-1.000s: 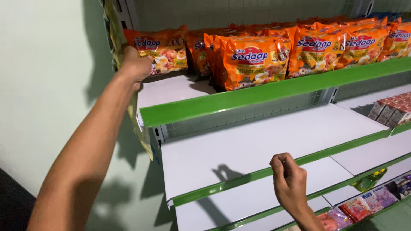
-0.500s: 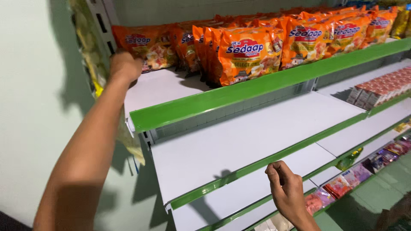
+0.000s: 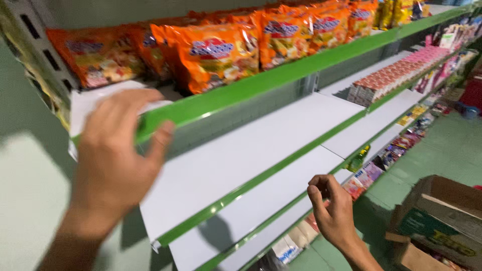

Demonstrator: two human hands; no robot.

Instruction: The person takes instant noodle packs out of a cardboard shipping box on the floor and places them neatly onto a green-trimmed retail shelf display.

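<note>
The left hand (image 3: 118, 150) hangs in front of the near end of the top shelf (image 3: 301, 68), fingers spread and empty, the back of the hand turned to the camera and blurred; whether its fingertips touch the green front lip cannot be told. Just beyond it a bare white patch of that shelf shows at the left end, and past the patch orange instant-noodle packets (image 3: 216, 55) stand upright in a tight row, leaning against one another so their printed faces front the aisle, with the green lip keeping them from sliding off. The right hand (image 3: 331, 208) is lower, out in front of the edge of the bare white middle shelves (image 3: 236, 155), its fingers curled in with thumb and forefinger pinched together; nothing can be seen between them. Further along, small red and pink boxes (image 3: 396, 78) sit in neat ranks on a lower shelf. An open cardboard carton (image 3: 442, 221) rests on the green floor at the right.
</note>
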